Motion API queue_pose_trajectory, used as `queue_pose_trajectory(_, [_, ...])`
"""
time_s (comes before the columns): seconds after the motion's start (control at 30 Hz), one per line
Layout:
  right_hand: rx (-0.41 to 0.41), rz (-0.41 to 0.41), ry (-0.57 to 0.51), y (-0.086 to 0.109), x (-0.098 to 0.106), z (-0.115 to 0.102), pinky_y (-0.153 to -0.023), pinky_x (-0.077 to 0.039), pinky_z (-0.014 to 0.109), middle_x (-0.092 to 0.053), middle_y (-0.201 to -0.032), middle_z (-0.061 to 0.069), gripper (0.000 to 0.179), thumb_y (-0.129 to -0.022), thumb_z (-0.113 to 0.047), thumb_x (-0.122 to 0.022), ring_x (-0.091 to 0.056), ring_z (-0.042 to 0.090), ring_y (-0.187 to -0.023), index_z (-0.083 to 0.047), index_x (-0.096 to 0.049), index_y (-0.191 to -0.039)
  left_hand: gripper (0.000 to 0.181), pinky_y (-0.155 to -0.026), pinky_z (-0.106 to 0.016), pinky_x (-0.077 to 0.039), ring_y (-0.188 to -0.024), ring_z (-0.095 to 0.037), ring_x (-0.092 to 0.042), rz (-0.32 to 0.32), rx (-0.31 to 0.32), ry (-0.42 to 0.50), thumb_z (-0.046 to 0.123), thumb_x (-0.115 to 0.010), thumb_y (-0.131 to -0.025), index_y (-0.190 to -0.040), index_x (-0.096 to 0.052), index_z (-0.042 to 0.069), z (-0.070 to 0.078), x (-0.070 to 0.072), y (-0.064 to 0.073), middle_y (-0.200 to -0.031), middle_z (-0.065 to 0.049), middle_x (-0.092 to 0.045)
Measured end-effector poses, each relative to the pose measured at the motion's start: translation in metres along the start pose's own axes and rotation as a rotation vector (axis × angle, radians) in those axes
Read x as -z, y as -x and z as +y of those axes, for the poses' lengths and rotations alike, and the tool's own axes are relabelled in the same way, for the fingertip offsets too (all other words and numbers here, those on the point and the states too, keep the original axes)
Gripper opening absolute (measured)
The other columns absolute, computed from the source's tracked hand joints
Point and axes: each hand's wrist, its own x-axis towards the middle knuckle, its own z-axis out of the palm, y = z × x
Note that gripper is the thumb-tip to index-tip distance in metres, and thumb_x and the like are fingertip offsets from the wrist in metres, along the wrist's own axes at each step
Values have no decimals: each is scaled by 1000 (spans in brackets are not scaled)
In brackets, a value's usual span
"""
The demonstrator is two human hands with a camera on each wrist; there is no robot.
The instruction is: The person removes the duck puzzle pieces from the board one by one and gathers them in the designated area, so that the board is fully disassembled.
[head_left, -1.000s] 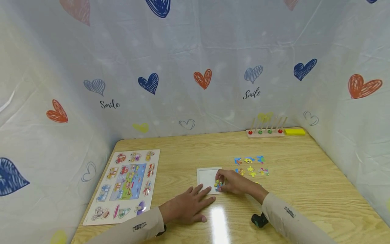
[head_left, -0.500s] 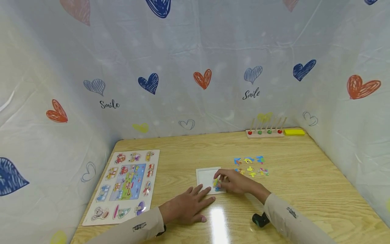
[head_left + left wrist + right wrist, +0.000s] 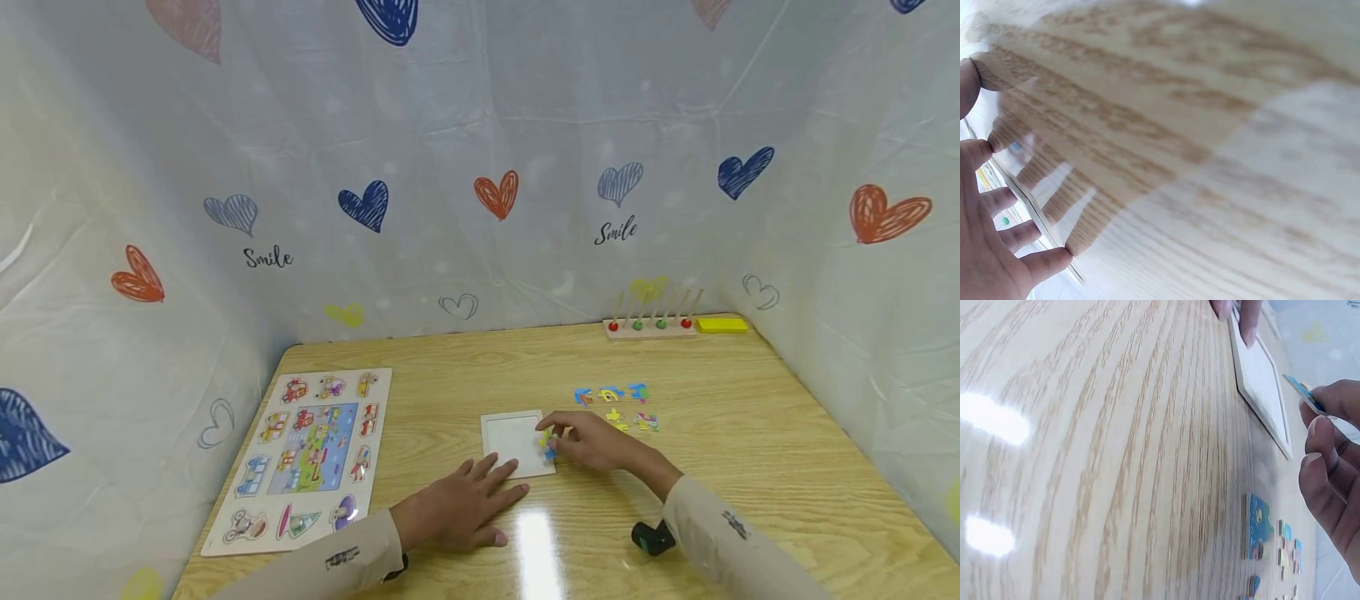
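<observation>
A small jigsaw piece (image 3: 548,447), blue and yellow, is pinched between the thumb and fingers of my right hand (image 3: 592,442). In the right wrist view the piece (image 3: 1300,391) is tilted, raised above the right side of a white square puzzle tray (image 3: 516,433). No pieces show on the tray's bare floor. My left hand (image 3: 467,507) lies spread on the table, its longer fingertips resting on the tray's near left corner. The left wrist view shows that hand's fingers along the tray's edge (image 3: 1040,219).
Loose jigsaw pieces (image 3: 646,421) lie in rows right of the tray, some hidden by the right hand. A large picture peg puzzle (image 3: 381,450) lies at the left. At the back right stand a pegged bead rack (image 3: 651,331) and a yellow box (image 3: 722,325).
My right hand has drawn slightly right with the jigsaw piece, from over the tray's lower right corner to its right edge. The piece has turned in the fingers. The left hand stays put.
</observation>
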Motion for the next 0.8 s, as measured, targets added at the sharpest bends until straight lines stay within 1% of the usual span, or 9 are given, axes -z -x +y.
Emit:
queue_pose_trajectory(0.1, [-6, 0, -20, 4, 3, 3, -51, -47, 22, -62, -106, 9, 29, -102, -10, -57, -49, 3, -54, -4, -63, -130, 69, -112, -49, -41, -150, -37, -30, -3, 4, 5, 63, -26, -103, -162, -21, 27, 0, 0, 0, -167, -8, -22])
queue_pose_trajectory(0.17, [-14, 1, -33, 7, 5, 4, -50, -48, 23, -61, -105, 10, 30, -102, -9, -56, -50, 4, -54, -3, -62, -131, 69, -113, -49, -41, -151, -36, -29, -9, 8, 11, 63, -26, -103, -162, -21, 28, 0, 0, 0, -168, -8, -21])
queue_pose_trajectory(0.27, [-27, 4, -49, 12, 8, 8, -53, -50, 25, -59, -104, 10, 30, -103, -11, -56, -53, 7, -57, -2, -59, -132, 69, -113, -49, -40, -151, -36, -28, -16, 13, 13, 63, -26, -103, -162, -20, 28, 0, -1, 0, -168, -8, -20])
queue_pose_trajectory(0.37, [-36, 12, -70, 17, 12, 11, -57, -51, 25, -57, -103, 11, 30, -102, -13, -59, -57, 10, -61, 0, -56, -130, 69, -113, -49, -40, -151, -36, -28, -15, 14, 6, 63, -26, -103, -162, -20, 28, 1, 0, 0, -168, -8, -20])
queue_pose_trajectory(0.5, [-45, 26, -98, 22, 16, 17, -55, -49, 23, -56, -101, 12, 28, -101, -15, -62, -54, 7, -59, 0, -56, -124, 68, -113, -49, -41, -151, -36, -29, -5, 10, -1, 62, -26, -104, -162, -21, 28, 1, -1, 0, -168, -8, -21])
queue_pose_trajectory(0.67, [-15, 44, -142, 29, 20, 24, -49, -44, 22, -55, -95, 13, 26, -101, -11, -61, -47, 3, -52, 4, -58, -122, 68, -113, -49, -41, -150, -37, -30, -5, 8, -2, 62, -27, -104, -162, -22, 27, 0, -1, -1, -167, -9, -21])
queue_pose_trajectory(0.8, [-13, 70, -144, 35, 24, 27, -50, -47, 24, -56, -94, 14, 28, -101, -11, -60, -50, 6, -55, 6, -58, -123, 68, -114, -49, -40, -151, -36, -28, -18, 12, 4, 62, -28, -104, -162, -21, 28, 1, 0, -1, -168, -8, -20])
